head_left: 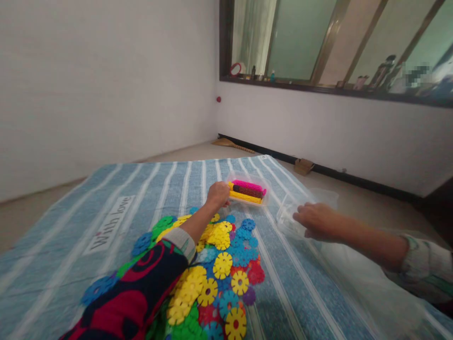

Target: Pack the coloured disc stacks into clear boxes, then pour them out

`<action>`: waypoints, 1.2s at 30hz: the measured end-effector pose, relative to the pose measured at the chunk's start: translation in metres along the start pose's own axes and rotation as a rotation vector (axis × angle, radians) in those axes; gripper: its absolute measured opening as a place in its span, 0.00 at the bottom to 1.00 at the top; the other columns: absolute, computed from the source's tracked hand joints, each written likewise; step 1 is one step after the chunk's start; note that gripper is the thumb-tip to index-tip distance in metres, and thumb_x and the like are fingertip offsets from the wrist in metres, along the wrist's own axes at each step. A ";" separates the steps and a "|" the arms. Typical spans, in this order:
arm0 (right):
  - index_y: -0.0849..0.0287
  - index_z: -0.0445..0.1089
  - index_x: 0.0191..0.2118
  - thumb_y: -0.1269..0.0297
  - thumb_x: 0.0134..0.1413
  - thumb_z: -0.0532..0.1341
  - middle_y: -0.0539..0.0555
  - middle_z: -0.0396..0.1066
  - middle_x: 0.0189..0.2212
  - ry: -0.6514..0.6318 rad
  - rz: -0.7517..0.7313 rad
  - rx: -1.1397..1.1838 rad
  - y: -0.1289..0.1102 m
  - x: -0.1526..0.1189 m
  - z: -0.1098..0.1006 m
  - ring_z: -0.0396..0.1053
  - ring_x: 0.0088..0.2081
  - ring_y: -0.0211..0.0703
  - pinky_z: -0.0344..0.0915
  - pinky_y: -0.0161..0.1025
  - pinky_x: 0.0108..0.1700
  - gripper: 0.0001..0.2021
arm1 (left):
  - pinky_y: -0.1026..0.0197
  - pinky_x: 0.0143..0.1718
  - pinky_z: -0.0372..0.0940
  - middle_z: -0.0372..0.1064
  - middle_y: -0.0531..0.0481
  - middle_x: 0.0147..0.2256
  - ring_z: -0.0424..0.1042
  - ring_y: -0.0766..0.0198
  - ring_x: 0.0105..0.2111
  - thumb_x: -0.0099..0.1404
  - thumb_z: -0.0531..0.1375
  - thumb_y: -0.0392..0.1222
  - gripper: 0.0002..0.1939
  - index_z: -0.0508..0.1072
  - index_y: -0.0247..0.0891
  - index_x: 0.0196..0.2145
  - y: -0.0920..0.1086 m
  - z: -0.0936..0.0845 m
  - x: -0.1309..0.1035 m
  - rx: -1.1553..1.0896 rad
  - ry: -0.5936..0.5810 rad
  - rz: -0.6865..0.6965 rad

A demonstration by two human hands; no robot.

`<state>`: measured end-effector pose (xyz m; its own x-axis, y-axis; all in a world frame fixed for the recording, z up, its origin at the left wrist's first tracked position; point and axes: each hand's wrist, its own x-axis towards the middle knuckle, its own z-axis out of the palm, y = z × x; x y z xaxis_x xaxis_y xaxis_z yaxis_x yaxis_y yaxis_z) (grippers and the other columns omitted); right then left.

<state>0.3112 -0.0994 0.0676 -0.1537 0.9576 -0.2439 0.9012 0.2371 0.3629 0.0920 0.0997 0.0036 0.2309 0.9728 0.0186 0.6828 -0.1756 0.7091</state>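
My left hand [218, 193] is closed at the left edge of a clear plastic box [266, 200], its fingertips partly hidden. Inside the box lie a pink bundle [246, 185], a brown bundle [249, 191] and yellow bundles [247, 197] of thin sticks. To the right, my right hand [316, 221] has its fingers curled over a second clear plastic container [285, 217], whose contents I cannot make out. Beneath my left forearm spreads a heap of notched plastic discs [222, 265] in yellow, blue, green, red and purple.
A blue-and-white striped cloth [283, 274] covers the surface under everything. Clear plastic sheeting [368, 278] lies below my right forearm. On the floor behind are a piece of cardboard [303, 166] and a wall. Bottles [254, 73] stand on a window ledge.
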 end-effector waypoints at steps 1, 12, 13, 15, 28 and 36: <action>0.61 0.71 0.45 0.64 0.49 0.66 0.60 0.74 0.40 0.039 0.014 0.077 -0.001 0.003 -0.008 0.72 0.42 0.52 0.64 0.40 0.36 0.16 | 0.59 0.24 0.67 0.73 0.43 0.22 0.74 0.56 0.23 0.61 0.50 0.40 0.16 0.75 0.32 0.37 -0.006 -0.013 -0.009 -0.011 0.004 -0.007; 0.58 0.52 0.63 0.53 0.55 0.59 0.59 0.74 0.40 0.020 0.050 1.500 -0.100 0.065 -0.027 0.71 0.22 0.38 0.62 0.32 0.20 0.32 | 0.64 0.18 0.67 0.67 0.54 0.23 0.69 0.65 0.18 0.59 0.52 0.46 0.14 0.71 0.36 0.36 -0.068 -0.077 -0.122 -0.341 0.163 -0.034; 0.59 0.59 0.58 0.55 0.56 0.58 0.56 0.74 0.36 0.023 0.026 1.515 -0.109 0.067 -0.025 0.70 0.21 0.37 0.61 0.31 0.19 0.26 | 0.64 0.19 0.67 0.68 0.54 0.23 0.69 0.65 0.19 0.59 0.52 0.46 0.14 0.71 0.36 0.37 -0.071 -0.078 -0.128 -0.353 0.170 -0.031; 0.61 0.68 0.47 0.60 0.58 0.55 0.52 0.73 0.27 0.087 0.057 1.451 -0.122 0.072 -0.022 0.68 0.19 0.36 0.60 0.31 0.19 0.15 | 0.64 0.21 0.68 0.70 0.54 0.24 0.71 0.65 0.21 0.60 0.52 0.45 0.14 0.72 0.36 0.39 -0.075 -0.079 -0.137 -0.383 0.170 -0.027; 0.61 0.65 0.46 0.70 0.57 0.49 0.59 0.73 0.40 0.458 0.226 0.648 -0.138 0.081 -0.055 0.70 0.41 0.45 0.60 0.36 0.38 0.14 | 0.53 0.49 0.66 0.74 0.42 0.42 0.72 0.56 0.44 0.63 0.50 0.45 0.20 0.68 0.33 0.49 -0.095 -0.074 -0.142 -0.074 0.351 0.019; 0.64 0.62 0.51 0.74 0.56 0.48 0.62 0.71 0.44 0.497 0.265 0.627 -0.143 0.085 -0.047 0.70 0.43 0.48 0.62 0.39 0.41 0.18 | 0.42 0.58 0.58 0.63 0.35 0.56 0.60 0.49 0.59 0.66 0.52 0.45 0.25 0.59 0.35 0.58 -0.104 -0.035 -0.229 0.226 0.570 0.423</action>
<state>0.1500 -0.0439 0.0366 0.0669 0.9642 0.2567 0.9681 -0.0005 -0.2504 -0.0557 -0.0994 -0.0498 0.1517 0.7320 0.6642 0.7554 -0.5192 0.3997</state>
